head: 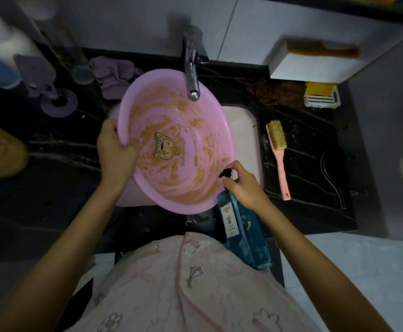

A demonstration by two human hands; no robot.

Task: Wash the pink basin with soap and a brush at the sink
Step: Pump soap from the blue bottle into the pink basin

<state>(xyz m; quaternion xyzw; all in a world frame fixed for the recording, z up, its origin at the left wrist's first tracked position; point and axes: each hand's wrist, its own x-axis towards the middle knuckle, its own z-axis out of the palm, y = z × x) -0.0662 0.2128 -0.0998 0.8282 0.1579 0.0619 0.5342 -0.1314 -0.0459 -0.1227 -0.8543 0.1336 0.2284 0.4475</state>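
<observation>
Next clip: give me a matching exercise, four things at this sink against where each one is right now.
Things:
1. pink basin
2. brush
3. blue soap bottle
4. faucet

Places:
A. lying on the black counter, right of the sink
B. spout over the basin's far rim
C. gripped near its pump by the right hand
D. rim held by the left hand

Pairs: 1-D, 2-A, 3-C, 4-B

Dark veined surface [310,207] all round the white sink [241,125]. At three o'clock from the sink, a brush [277,149] lies flat, yellow bristles showing, pink handle toward the near edge. One o'clock: a bunched brown cloth [277,94], with a white rack [322,100] holding a yellow sponge [320,88] just beside it. Eleven o'clock: a purple cloth [114,75]. Ten o'clock: a glass [83,74] and a purple stand [59,103].
</observation>
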